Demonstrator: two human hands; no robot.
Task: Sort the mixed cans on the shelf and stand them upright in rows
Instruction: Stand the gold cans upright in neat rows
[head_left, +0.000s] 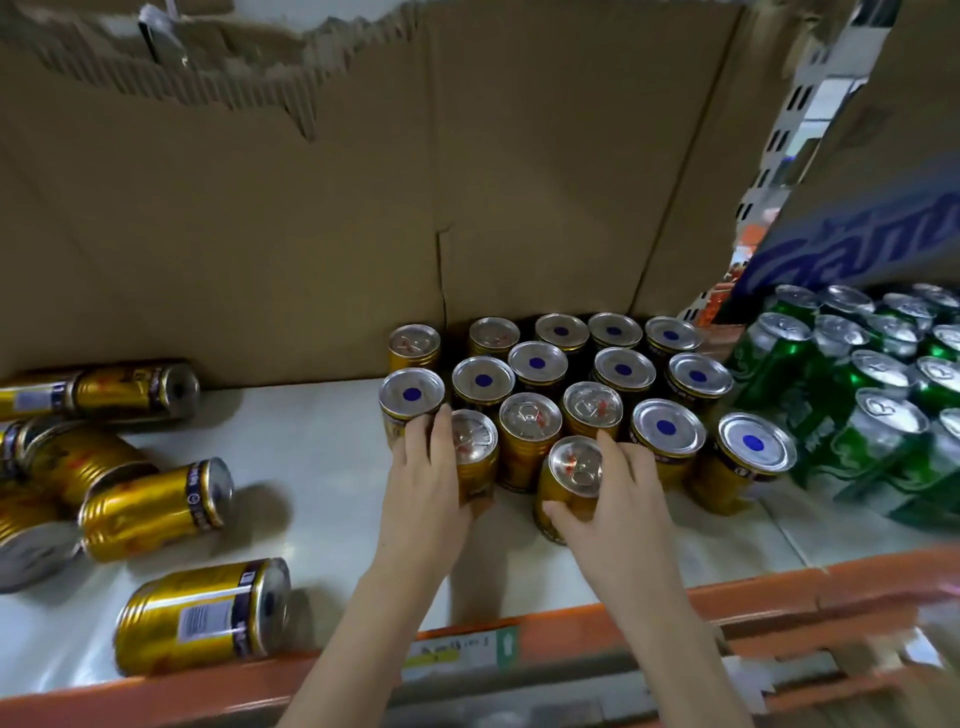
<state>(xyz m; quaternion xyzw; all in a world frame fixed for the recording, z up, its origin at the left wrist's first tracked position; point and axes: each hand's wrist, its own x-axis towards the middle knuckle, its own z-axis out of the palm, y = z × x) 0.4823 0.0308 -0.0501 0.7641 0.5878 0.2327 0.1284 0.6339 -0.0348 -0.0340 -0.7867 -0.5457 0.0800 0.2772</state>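
Nearest you, along the shelf's orange front edge (597, 631), a gold can (202, 613) lies on its side, with more toppled ones (156, 506) scattered to the left on the white shelf (322, 467). Your left hand (428, 478) wraps its fingers (415, 428) round an upright gold can (475, 452) at the front left of the standing block (571, 384). Your right hand (618, 488) holds another upright can (569, 483) at the front, thumb on its near side and fingers behind the rim. Green cans (857, 395) stand packed to the right. These cans look full, so judge them heavy, rigid and smooth-walled; grip round the ribbed body rather than the lid, and expect the fallen ones to roll when nudged.
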